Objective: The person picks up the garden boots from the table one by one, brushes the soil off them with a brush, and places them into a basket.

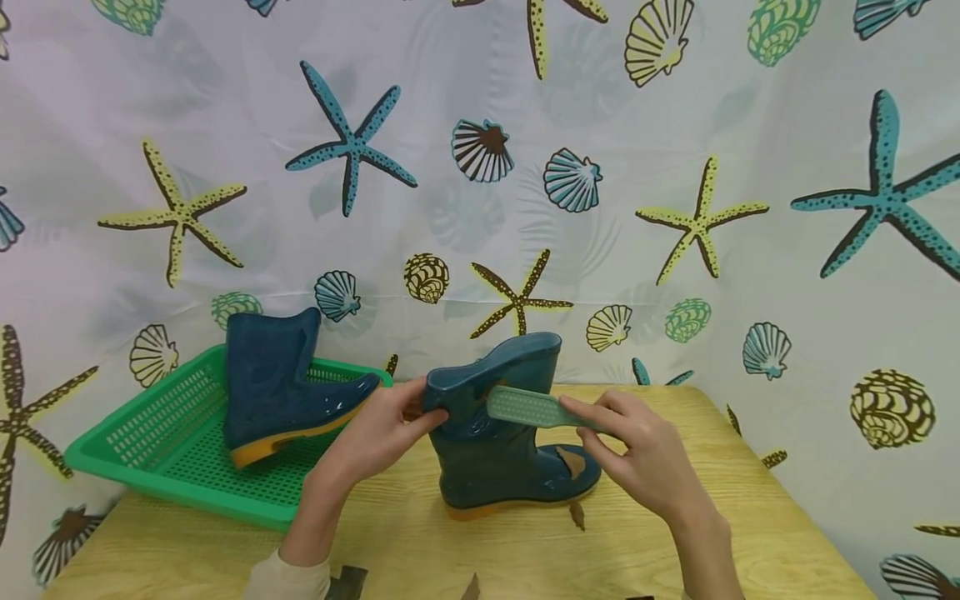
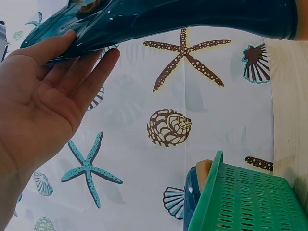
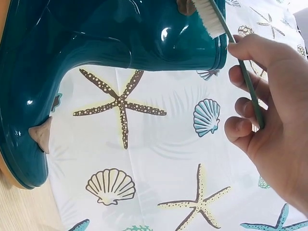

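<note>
A dark blue rain boot (image 1: 487, 471) with a yellow sole stands upright on the table, toe to the right. My left hand (image 1: 378, 429) grips the left side of its top rim, thumb on the outer face. In my right hand (image 1: 637, 454) is a green-handled brush (image 1: 525, 407). Its white bristles (image 3: 210, 19) meet the upper shaft beside a brown patch (image 3: 185, 6). Another brown piece (image 1: 573, 461) sits on the boot's toe.
On the left, a green plastic basket (image 1: 180, 492) holds a second blue boot (image 1: 270, 383), tilted. Brown scraps (image 1: 577, 514) lie on the wooden table (image 1: 750, 500), and a dark flat piece (image 1: 347, 582) is near its front. Patterned cloth (image 1: 480, 217) hangs behind and at the sides.
</note>
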`<state>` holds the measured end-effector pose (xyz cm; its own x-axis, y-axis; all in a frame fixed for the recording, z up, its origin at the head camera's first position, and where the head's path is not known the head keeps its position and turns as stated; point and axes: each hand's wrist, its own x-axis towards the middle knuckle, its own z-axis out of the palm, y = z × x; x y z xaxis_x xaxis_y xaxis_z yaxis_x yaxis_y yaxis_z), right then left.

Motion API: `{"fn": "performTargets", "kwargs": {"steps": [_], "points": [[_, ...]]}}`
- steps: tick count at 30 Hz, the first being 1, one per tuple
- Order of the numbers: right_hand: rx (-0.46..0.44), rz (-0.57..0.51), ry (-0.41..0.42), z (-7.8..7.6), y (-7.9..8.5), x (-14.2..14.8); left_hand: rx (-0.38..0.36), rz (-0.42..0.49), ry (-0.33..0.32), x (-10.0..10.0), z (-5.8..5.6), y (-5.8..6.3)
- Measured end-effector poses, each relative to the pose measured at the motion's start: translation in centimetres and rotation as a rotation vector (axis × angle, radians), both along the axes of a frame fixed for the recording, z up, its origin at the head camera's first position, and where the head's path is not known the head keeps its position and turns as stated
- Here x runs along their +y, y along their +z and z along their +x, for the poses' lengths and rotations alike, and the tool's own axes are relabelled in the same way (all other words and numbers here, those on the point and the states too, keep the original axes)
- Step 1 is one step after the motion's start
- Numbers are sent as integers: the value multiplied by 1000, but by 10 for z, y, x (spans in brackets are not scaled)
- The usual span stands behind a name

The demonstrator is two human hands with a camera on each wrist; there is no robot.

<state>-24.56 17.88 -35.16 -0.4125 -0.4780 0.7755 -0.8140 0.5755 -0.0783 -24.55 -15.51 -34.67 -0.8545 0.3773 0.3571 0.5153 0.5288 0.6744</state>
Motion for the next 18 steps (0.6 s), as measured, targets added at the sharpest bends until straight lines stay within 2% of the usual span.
{"fn": "performTargets", "kwargs": {"steps": [3,7,18], "points": [[-7,-1,33,1,1,-3,-2,-1,8,0,0,0],[-19,16,31,1,0,-7,-4,-5,14,0,0,0],[-72,14,-38,2,-1,-2,-13,10,-4,-1,-1,0]]}}
